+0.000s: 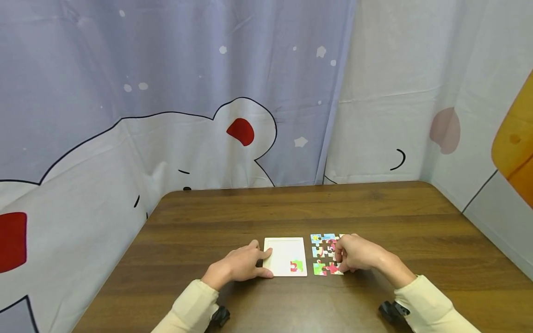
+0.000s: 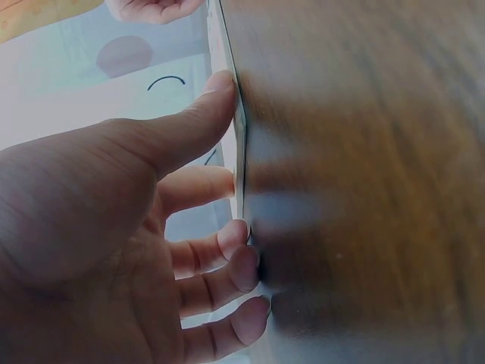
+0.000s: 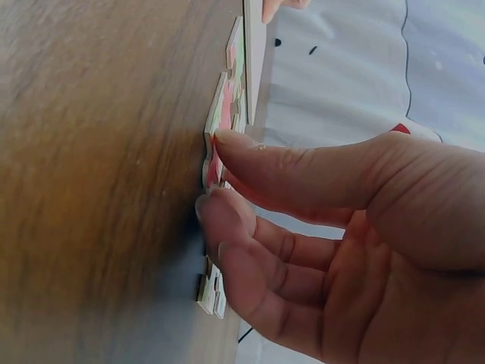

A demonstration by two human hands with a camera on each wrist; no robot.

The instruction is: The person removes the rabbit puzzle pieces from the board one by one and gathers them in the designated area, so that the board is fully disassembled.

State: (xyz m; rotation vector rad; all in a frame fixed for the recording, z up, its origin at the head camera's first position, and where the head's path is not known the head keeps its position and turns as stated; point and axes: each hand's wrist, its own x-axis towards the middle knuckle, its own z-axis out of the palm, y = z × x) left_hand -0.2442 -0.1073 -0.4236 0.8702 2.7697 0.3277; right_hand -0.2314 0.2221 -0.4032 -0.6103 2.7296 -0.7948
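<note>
A white square puzzle tray (image 1: 283,252) lies on the table, with one green and pink puzzle piece (image 1: 297,266) in its lower right corner. My left hand (image 1: 241,264) rests at the tray's left side. Its thumb and index finger press the rim, while the other fingers touch down beside the edge, as the left wrist view shows. To the right of the tray lie several colourful puzzle pieces (image 1: 317,252) in loose rows. Over their right end, my right hand (image 1: 360,253) pinches a red-patterned puzzle piece (image 3: 217,125) at the near row; its fingers hide part of it.
The brown wooden table (image 1: 187,231) extends around the tray and pieces. A printed curtain (image 1: 166,152) hangs behind the far edge, and more pale cloth (image 1: 491,217) hangs along the right side.
</note>
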